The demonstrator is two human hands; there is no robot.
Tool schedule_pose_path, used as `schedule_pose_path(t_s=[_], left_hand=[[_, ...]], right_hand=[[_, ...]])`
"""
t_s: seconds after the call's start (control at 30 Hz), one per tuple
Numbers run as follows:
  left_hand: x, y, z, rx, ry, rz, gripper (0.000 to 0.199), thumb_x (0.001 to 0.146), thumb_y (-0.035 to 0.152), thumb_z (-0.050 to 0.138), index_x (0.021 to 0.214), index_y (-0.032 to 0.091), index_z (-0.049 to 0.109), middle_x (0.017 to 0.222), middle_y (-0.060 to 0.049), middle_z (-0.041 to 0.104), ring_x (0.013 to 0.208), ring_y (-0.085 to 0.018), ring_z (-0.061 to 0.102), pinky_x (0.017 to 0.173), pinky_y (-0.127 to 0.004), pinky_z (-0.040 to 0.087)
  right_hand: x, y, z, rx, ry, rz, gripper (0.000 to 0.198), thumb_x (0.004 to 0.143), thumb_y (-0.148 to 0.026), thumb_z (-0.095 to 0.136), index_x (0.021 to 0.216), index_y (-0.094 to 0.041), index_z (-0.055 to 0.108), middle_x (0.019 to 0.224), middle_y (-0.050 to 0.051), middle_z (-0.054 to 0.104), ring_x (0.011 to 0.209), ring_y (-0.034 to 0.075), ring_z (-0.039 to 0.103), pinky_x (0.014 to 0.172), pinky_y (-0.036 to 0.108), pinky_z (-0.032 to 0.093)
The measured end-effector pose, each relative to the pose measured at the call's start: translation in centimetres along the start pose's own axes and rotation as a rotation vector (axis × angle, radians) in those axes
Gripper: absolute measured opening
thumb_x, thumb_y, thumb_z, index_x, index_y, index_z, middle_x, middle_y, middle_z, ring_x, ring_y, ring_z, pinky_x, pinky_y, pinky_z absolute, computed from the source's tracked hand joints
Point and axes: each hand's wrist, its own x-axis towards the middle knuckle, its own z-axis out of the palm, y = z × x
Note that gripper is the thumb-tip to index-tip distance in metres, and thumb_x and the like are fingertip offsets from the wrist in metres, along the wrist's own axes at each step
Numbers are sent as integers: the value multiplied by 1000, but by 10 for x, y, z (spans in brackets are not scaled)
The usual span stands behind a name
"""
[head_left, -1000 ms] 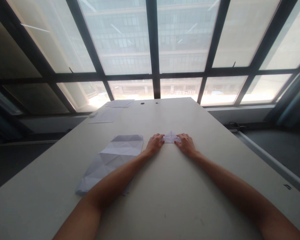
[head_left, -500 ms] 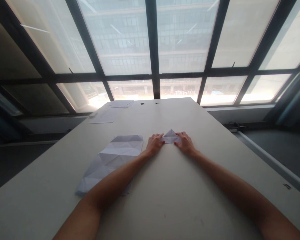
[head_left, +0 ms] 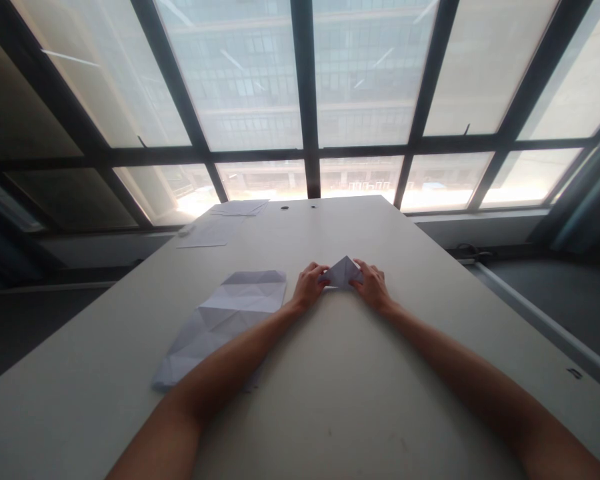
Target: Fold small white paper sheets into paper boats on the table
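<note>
A small folded piece of white paper (head_left: 341, 273) with a pointed top is held between my two hands over the table. My left hand (head_left: 309, 283) pinches its left end between thumb and fingers. On the other side, my right hand (head_left: 372, 283) grips the right end the same way. The fingers cover both outer ends of the folded paper. Beside my left forearm lies a larger creased sheet of paper (head_left: 245, 291), partly hidden under the arm.
The white table (head_left: 350, 373) stretches toward the windows. Several flat paper sheets (head_left: 205, 235) lie at its far left. Two small dark spots, one a round hole (head_left: 285, 208), show near the far edge. A dark mark (head_left: 574, 373) is at the right.
The folded paper has turned and tilted in my hands. Its lower band no longer shows, and a plain diamond-like face with a centre crease is visible. The creased sheet has stayed put.
</note>
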Motion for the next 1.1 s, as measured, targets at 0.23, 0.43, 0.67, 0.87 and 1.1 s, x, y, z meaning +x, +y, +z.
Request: schedule_pose_path(t_s=[0.23, 0.43, 0.67, 0.87, 1.1], left_hand=[[2, -2, 3, -103, 39, 11, 18, 89, 21, 63, 106, 22, 68, 106, -5, 65, 99, -19, 63, 91, -31, 50], [12, -16, 8, -315, 168, -219, 21, 95, 26, 48, 96, 16, 66, 99, -9, 69, 89, -20, 64, 82, -32, 50], [12, -16, 4, -614, 160, -376, 31, 91, 43, 49, 93, 16, 65, 80, -6, 66, 72, -18, 64, 57, -26, 51], [10, -10, -2, -742, 76, -369, 41, 83, 54, 63, 89, 14, 65, 78, -5, 67, 66, -17, 67, 51, -22, 49], [9, -7, -6, -828, -25, -374, 51, 68, 56, 79, 93, 13, 70, 81, -5, 70, 71, -16, 65, 61, -26, 55]], right_hand=[[3, 5, 2, 53, 39, 30, 19, 89, -25, 59, 105, -21, 69, 104, 7, 73, 104, 25, 61, 94, 37, 36], [6, 12, 6, 149, 79, 86, 20, 86, -24, 59, 104, -23, 68, 95, 5, 74, 91, 23, 65, 86, 34, 40], [9, 20, 10, 164, 127, 179, 18, 86, -25, 57, 100, -25, 68, 90, 4, 74, 91, 24, 65, 88, 37, 38], [11, 22, 8, 261, 111, 238, 15, 85, -29, 58, 95, -25, 68, 88, 3, 74, 85, 22, 67, 83, 34, 41], [12, 21, 7, 261, 133, 236, 16, 84, -32, 59, 95, -25, 68, 87, 3, 74, 86, 23, 66, 86, 36, 42]])
